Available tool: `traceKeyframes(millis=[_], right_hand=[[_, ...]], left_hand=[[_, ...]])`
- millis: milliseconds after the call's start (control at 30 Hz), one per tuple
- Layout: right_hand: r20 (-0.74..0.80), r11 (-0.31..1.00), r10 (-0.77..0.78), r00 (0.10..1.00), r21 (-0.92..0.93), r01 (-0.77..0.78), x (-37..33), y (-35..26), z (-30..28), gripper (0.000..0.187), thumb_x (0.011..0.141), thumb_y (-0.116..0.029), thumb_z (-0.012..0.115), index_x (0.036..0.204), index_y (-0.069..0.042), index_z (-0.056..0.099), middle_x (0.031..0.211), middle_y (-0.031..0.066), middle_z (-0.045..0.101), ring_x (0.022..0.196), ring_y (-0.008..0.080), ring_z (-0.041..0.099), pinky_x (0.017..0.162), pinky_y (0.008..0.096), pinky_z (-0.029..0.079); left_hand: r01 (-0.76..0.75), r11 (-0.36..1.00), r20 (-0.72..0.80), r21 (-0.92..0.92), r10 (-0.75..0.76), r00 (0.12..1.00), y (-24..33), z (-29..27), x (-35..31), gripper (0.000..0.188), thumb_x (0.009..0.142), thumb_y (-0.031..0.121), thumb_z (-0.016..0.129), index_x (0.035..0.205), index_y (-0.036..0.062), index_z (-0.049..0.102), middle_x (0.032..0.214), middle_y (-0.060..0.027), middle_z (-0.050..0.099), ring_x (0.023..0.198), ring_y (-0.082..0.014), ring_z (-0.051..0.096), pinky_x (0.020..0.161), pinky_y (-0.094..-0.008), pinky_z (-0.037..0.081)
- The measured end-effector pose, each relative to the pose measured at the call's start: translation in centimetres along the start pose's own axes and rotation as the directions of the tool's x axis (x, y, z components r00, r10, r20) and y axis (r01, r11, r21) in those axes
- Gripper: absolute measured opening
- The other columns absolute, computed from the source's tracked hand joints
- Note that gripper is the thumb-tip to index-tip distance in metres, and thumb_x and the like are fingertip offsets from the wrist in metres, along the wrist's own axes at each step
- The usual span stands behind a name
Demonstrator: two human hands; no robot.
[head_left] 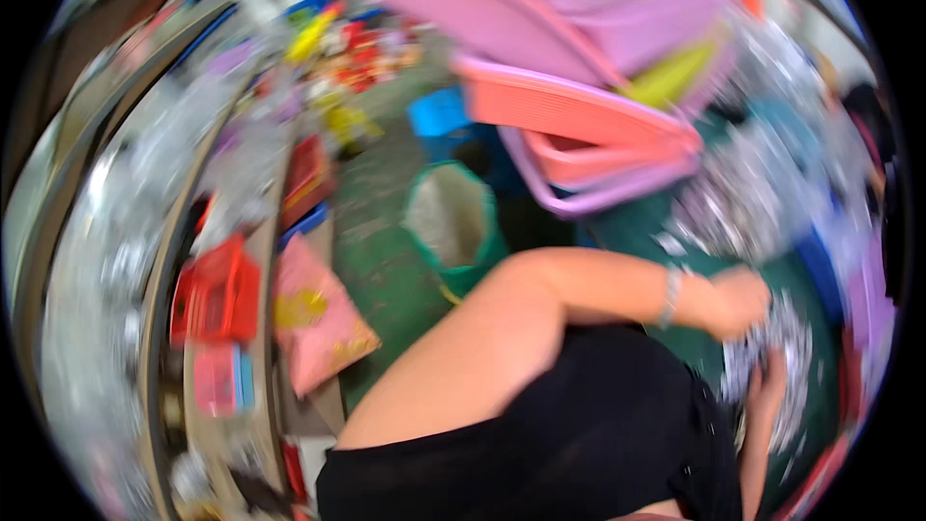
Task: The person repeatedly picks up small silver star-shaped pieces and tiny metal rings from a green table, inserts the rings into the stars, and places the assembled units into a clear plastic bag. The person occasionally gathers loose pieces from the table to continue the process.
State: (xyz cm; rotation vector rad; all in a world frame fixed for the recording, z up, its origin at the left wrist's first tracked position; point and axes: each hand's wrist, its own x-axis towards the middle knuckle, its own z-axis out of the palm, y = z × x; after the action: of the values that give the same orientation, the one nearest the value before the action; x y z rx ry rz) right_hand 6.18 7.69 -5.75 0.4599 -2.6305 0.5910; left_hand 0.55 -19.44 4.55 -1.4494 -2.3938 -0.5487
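Motion blur smears the whole view. My left arm, with a pale bracelet (670, 296) at the wrist, reaches across to the right. At its end my left hand (741, 302) is curled closed at the upper edge of a heap of small silvery-white pieces (793, 352). What its fingers hold, if anything, is hidden. Just below, my right hand (767, 388) touches the near side of the same heap, its fingers too blurred to read. The heap spreads on a dark green surface (699, 352). Beyond it stands a clear plastic bag (748, 188) of shiny pieces.
Stacked pink and coral plastic baskets (579, 116) loom ahead. A green-rimmed open sack (451, 222) stands on the floor beside a blue stool-like object (439, 121). Shelving at left carries a red basket (220, 294), a pink bag (316, 318) and clear plastic bags (164, 164).
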Motion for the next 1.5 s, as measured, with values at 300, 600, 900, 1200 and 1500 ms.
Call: traceKeyframes(millis=[300, 600, 900, 1200, 1500], right_hand=[[-0.110, 0.961, 0.231, 0.967, 0.179, -0.209, 1.2, -7.1, -2.6, 0.033, 0.073, -0.003, 0.060, 0.106, -0.004, 0.056, 0.099, 0.0135, 0.058, 0.091, 0.0311, 0.056, 0.078, 0.0367, 0.045], [-0.103, 0.946, 0.315, 0.943, -0.042, -0.321, -1.4, -5.5, -3.8, 0.014, 0.075, -0.001, 0.056, 0.089, -0.002, 0.058, 0.092, 0.0110, 0.058, 0.089, 0.0291, 0.055, 0.079, 0.0342, 0.045], [0.081, 0.807, 0.560, 0.825, 0.171, -0.565, -1.1, -6.9, -6.3, 0.021, 0.081, 0.000, 0.052, 0.100, -0.001, 0.060, 0.089, 0.0079, 0.063, 0.079, 0.0121, 0.059, 0.072, 0.0261, 0.047], [0.185, 0.940, 0.335, 0.924, -0.139, -0.313, -0.9, -6.8, -6.2, 0.022, 0.073, -0.007, 0.060, 0.093, -0.002, 0.061, 0.097, 0.0123, 0.059, 0.094, 0.0294, 0.054, 0.082, 0.0383, 0.043], [0.105, 0.953, 0.295, 0.950, 0.036, -0.300, 1.7, -4.4, -4.7, 0.022, 0.071, -0.007, 0.062, 0.091, -0.002, 0.058, 0.080, 0.0095, 0.058, 0.084, 0.0285, 0.056, 0.073, 0.0371, 0.045]], left_hand=[[0.026, 0.967, 0.004, -0.255, -0.026, 1.000, -1.4, 2.3, -3.2, 0.016, 0.072, 0.009, 0.062, 0.088, 0.0032, 0.061, 0.086, -0.0131, 0.058, 0.086, -0.0318, 0.054, 0.076, -0.0400, 0.043], [0.041, 0.944, 0.057, -0.327, -0.024, 0.998, -2.4, 4.5, -2.3, 0.019, 0.073, 0.007, 0.064, 0.091, 0.0033, 0.062, 0.087, -0.0113, 0.057, 0.085, -0.0303, 0.053, 0.077, -0.0382, 0.042], [0.077, 0.940, 0.090, -0.333, -0.050, 0.995, -1.8, 6.4, 1.0, 0.029, 0.074, 0.018, 0.064, 0.098, 0.0026, 0.061, 0.096, -0.0146, 0.059, 0.093, -0.0317, 0.054, 0.081, -0.0390, 0.042], [0.124, 0.958, 0.055, -0.259, -0.113, 0.992, 0.1, 9.2, 3.9, 0.026, 0.068, 0.024, 0.071, 0.081, 0.0043, 0.060, 0.082, -0.0096, 0.056, 0.079, -0.0272, 0.055, 0.070, -0.0363, 0.043], [0.484, 0.600, 0.397, -0.637, -0.282, 0.873, -0.7, 8.3, 4.2, 0.013, 0.073, 0.004, 0.064, 0.070, 0.0046, 0.051, 0.082, -0.0001, 0.057, 0.068, -0.0073, 0.050, 0.061, -0.0218, 0.040]])
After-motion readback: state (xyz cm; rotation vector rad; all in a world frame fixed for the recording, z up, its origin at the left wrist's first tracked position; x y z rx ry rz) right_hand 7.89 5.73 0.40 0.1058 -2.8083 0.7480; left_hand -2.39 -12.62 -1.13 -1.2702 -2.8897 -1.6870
